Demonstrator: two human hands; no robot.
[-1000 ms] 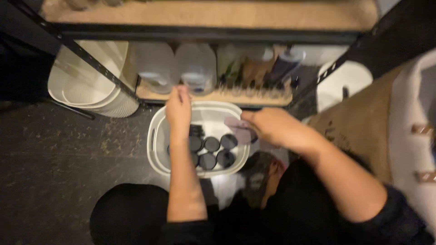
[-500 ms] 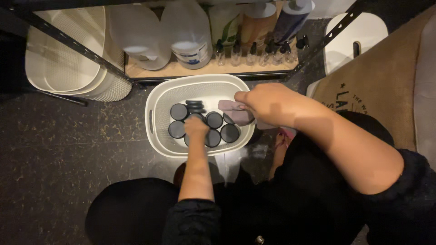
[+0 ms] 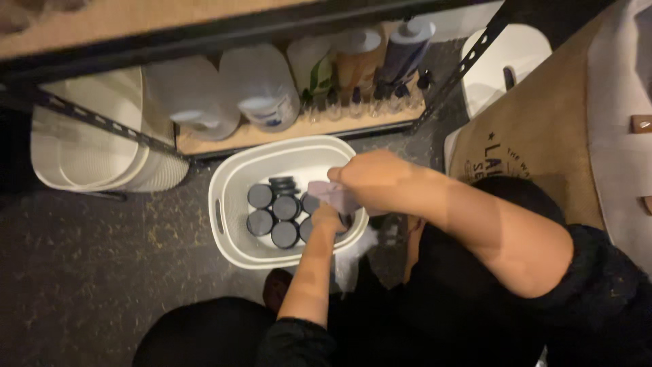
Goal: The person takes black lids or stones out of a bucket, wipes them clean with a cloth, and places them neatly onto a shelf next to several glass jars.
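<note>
A white plastic basket [image 3: 227, 204] sits on the dark floor and holds several small jars with dark lids [image 3: 273, 209]. My left hand [image 3: 327, 219] reaches down into the basket's right side among the jars; whether it grips one I cannot tell. My right hand [image 3: 370, 178] hovers over the basket's right rim, closed on a small pale purplish object [image 3: 331, 195].
A low shelf board [image 3: 224, 138] behind the basket carries two large translucent jugs [image 3: 261, 85], bottles and small dropper vials. Stacked white baskets [image 3: 88, 153] stand at the left. A brown printed sack [image 3: 536, 136] leans at the right. A black metal rack brace [image 3: 95, 119] crosses diagonally.
My left hand has shifted from the middle of the jars to the basket's right side, under my right hand. The camera view has moved slightly.
</note>
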